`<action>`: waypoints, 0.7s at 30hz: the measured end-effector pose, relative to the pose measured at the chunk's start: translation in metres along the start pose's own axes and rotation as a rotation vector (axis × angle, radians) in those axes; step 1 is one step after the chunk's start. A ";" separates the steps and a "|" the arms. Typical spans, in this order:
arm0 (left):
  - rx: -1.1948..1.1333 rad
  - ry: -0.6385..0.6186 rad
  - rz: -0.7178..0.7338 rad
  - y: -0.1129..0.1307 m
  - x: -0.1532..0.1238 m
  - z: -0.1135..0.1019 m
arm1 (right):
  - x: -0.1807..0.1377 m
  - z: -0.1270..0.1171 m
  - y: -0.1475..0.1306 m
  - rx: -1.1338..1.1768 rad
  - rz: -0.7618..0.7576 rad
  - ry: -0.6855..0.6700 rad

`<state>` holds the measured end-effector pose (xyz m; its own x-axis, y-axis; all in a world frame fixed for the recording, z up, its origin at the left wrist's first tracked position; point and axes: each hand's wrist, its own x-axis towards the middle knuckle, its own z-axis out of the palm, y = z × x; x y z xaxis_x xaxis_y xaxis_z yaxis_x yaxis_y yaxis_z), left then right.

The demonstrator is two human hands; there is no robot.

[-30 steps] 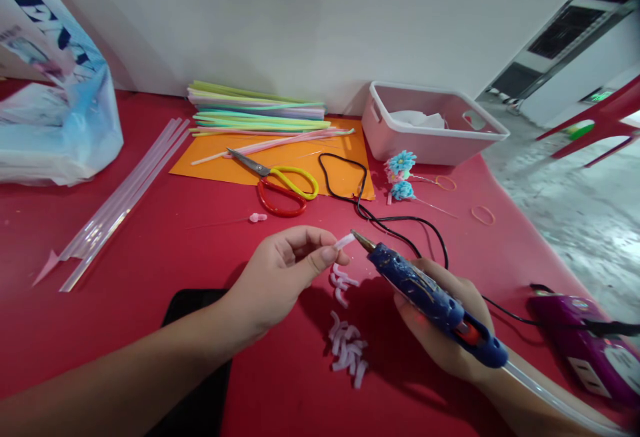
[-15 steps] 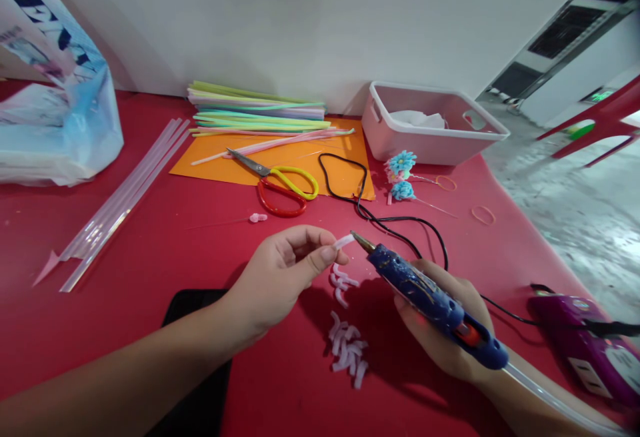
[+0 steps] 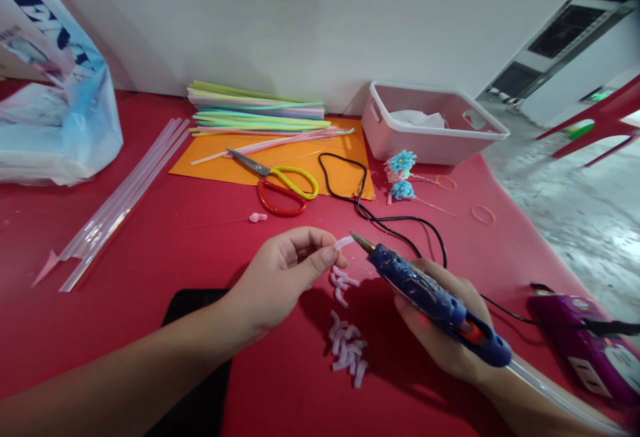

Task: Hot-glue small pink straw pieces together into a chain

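Observation:
My left hand (image 3: 280,277) pinches a short pale pink straw piece (image 3: 344,242) between thumb and fingers, above the red table (image 3: 165,237). My right hand (image 3: 440,330) grips a blue hot glue gun (image 3: 430,300); its metal nozzle touches the tip of the straw piece. A clear glue stick (image 3: 545,397) sticks out of the gun's back. Just below the nozzle lie a few cut pink straw pieces (image 3: 341,282), and a bigger heap of them (image 3: 347,347) sits nearer to me.
Red-and-yellow scissors (image 3: 277,184) lie on orange paper (image 3: 300,157) beside a stack of coloured straws (image 3: 255,110). Clear glue sticks (image 3: 125,197) and a plastic bag (image 3: 55,110) lie at left. A white basket (image 3: 430,124), blue straw flowers (image 3: 401,174), rubber bands (image 3: 483,214), black cord (image 3: 400,220) and purple power strip (image 3: 585,340) stand at right.
Almost nothing has moved. The glue gun's rear has dipped slightly while its nozzle stays at the straw piece in my left hand.

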<state>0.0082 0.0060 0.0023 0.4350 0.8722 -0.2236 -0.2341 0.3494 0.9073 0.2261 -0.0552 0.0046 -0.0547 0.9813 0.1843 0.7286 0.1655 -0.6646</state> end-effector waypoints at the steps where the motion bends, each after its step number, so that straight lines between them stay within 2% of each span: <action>1: 0.004 -0.002 -0.002 0.000 0.000 0.000 | 0.000 0.000 0.000 0.000 -0.005 0.002; 16: 0.008 0.018 0.001 0.001 0.001 0.001 | 0.000 0.001 0.008 0.030 -0.098 0.018; 21: 0.018 0.018 0.007 0.001 0.001 0.001 | 0.003 0.000 0.014 0.014 -0.199 0.003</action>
<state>0.0094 0.0067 0.0038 0.4181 0.8804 -0.2237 -0.2210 0.3374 0.9150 0.2366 -0.0495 -0.0040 -0.1944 0.9289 0.3151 0.6943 0.3572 -0.6247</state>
